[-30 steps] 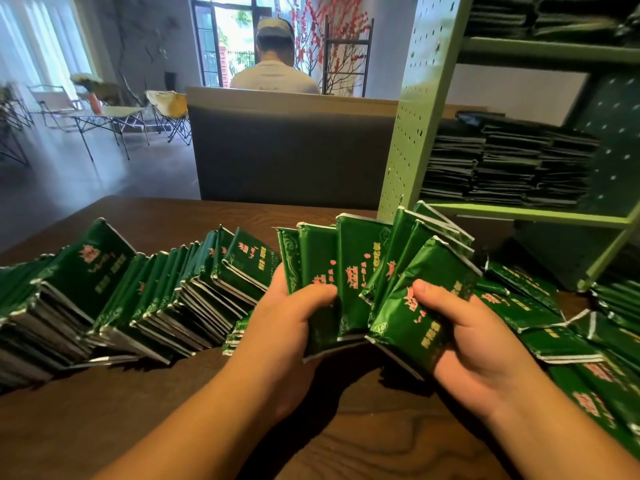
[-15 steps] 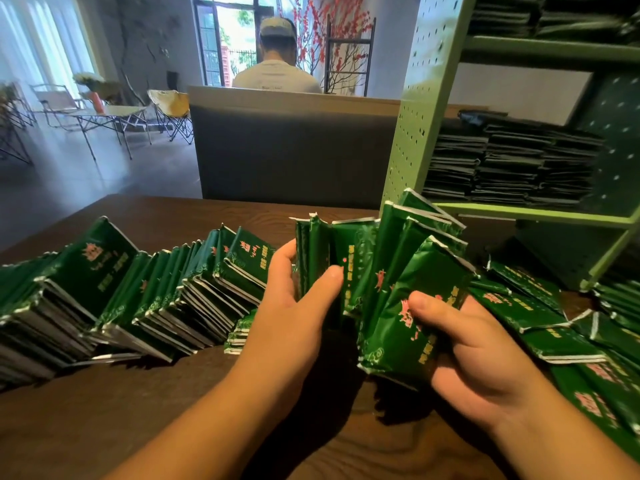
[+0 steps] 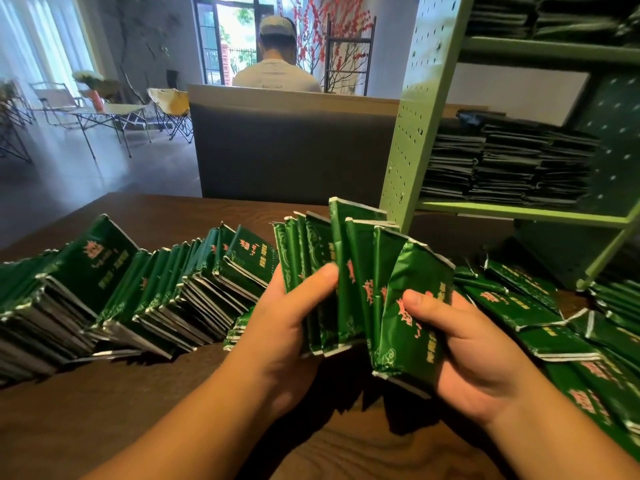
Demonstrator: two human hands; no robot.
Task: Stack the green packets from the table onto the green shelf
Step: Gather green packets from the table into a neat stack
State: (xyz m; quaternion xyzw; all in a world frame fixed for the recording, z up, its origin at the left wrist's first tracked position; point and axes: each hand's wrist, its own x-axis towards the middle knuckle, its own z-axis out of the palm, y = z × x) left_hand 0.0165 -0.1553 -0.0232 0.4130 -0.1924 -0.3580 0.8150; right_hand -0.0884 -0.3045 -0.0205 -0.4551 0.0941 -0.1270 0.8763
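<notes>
Both hands hold an upright bunch of green packets with red print, lifted a little above the dark wooden table. My left hand grips the bunch's left side, thumb across the front. My right hand grips the right side, thumb on the front packet. A long leaning row of green packets lies on the table to the left. More loose packets are spread to the right. The green shelf stands at the right, with stacked packets on its middle level.
A grey partition stands behind the table, and a person sits beyond it with their back turned. Folding chairs and a small table stand at the far left. The upper shelf level also holds packets.
The fanned bunch has been squeezed closer together between my hands and stood more upright. My left thumb has slid up onto the bunch's front.
</notes>
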